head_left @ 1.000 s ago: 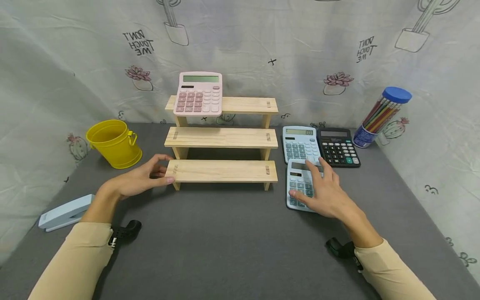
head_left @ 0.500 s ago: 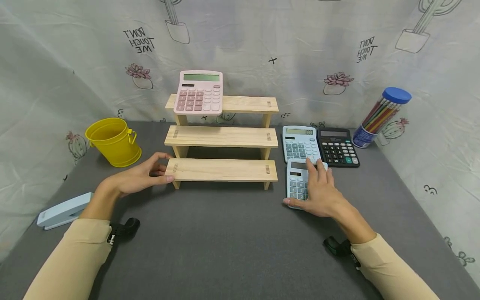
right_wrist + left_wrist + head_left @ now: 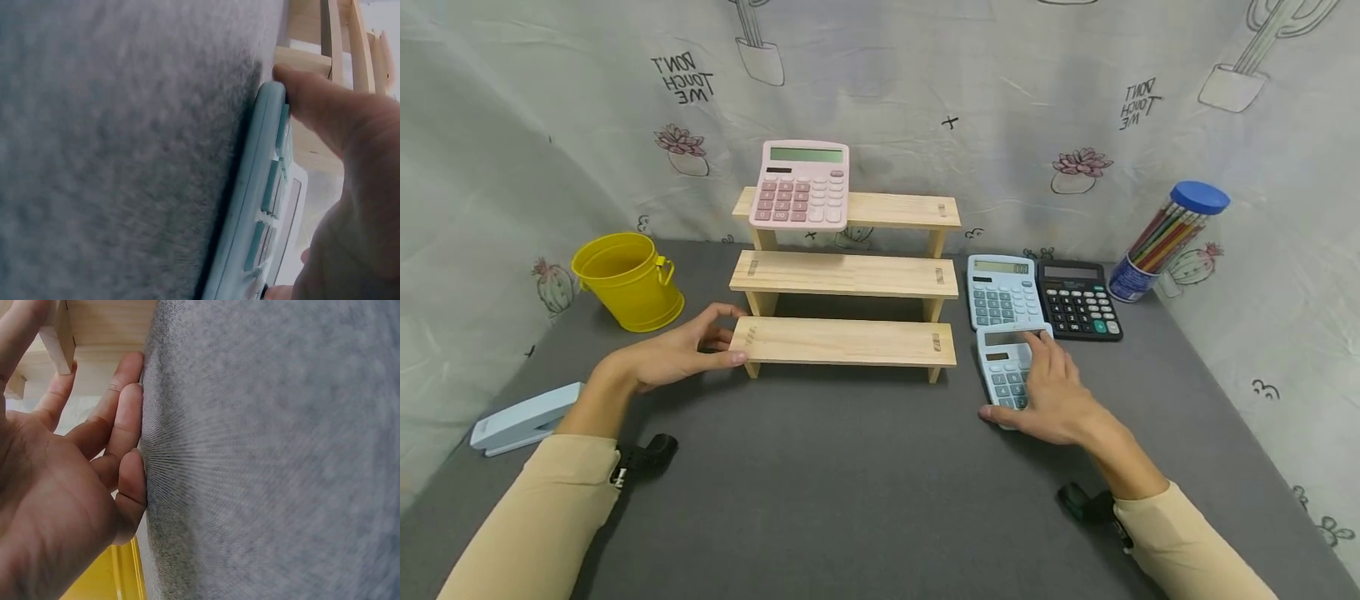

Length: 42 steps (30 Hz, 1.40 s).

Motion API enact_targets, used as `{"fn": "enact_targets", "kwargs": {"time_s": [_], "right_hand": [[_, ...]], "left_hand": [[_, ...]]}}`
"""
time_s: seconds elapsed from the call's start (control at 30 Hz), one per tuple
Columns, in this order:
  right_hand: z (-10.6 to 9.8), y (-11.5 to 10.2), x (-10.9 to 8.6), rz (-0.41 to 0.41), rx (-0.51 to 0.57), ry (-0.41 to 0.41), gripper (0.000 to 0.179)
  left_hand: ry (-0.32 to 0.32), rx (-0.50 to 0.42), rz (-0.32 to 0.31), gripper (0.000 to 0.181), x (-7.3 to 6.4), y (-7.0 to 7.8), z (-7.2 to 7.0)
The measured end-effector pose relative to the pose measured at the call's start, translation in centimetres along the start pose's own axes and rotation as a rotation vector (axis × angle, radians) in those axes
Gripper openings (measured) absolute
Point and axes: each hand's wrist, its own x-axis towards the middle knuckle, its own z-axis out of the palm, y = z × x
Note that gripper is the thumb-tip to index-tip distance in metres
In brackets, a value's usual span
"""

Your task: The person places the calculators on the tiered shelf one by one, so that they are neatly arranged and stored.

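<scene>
A three-tier wooden display stand (image 3: 842, 342) stands at the middle back of the table. My left hand (image 3: 673, 358) holds the left end of its lowest tier, thumb in front and index finger behind; in the left wrist view the wooden leg (image 3: 57, 339) shows between them. My right hand (image 3: 1060, 404) grips the nearer light-blue calculator (image 3: 1007, 379), the thumb at its lower left edge and the fingers over its right side, covering part of the keys. A second light-blue calculator (image 3: 1003, 292) and a black calculator (image 3: 1078, 304) lie right behind it.
A pink calculator (image 3: 801, 187) leans on the top tier's left side. The yellow bucket (image 3: 628, 283) stands left of the stand, a light-blue stapler (image 3: 523, 418) near my left forearm. At the back right is a blue-lidded tube of pencils (image 3: 1168, 242).
The right hand's fingers have closed in on the nearer light-blue calculator, which has turned slightly and shifted a little toward me. The left hand stays at the stand.
</scene>
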Motion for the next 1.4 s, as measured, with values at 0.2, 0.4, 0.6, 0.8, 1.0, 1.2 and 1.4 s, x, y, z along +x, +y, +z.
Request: {"fn": "enact_targets", "kwargs": {"time_s": [0.2,0.4,0.6,0.8,1.0,1.2,1.4], "right_hand": [[-0.3,0.8,0.2,0.006,-0.018,0.032,0.127],[-1.1,2.1,-0.5,-0.044,0.084,0.049,0.126],[-2.4,2.5,-1.2,-0.071,0.134,0.136,0.130],[-3.0,2.3,-0.7,-0.121,0.160,0.224,0.132],[-3.5,1.3,-0.1,-0.181,0.189,0.298,0.130],[-4.6,0.3,-0.1,-0.208,0.185,0.339,0.128],[-5.6,-0.2,0.0,-0.219,0.192,0.381,0.128]], "left_hand": [[0.004,-0.003,-0.012,0.071,-0.2,-0.1,-0.1],[-0.002,-0.011,-0.012,0.071,0.1,-0.2,0.0],[-0.008,-0.029,0.011,0.070,0.8,-0.1,0.1],[-0.012,-0.025,0.000,0.070,0.7,-0.2,0.2],[0.009,-0.011,-0.004,0.071,0.3,-0.1,-0.1],[-0.001,-0.010,-0.021,0.072,0.2,-0.3,-0.2],[-0.007,-0.017,-0.023,0.073,0.4,-0.2,0.0]]}}
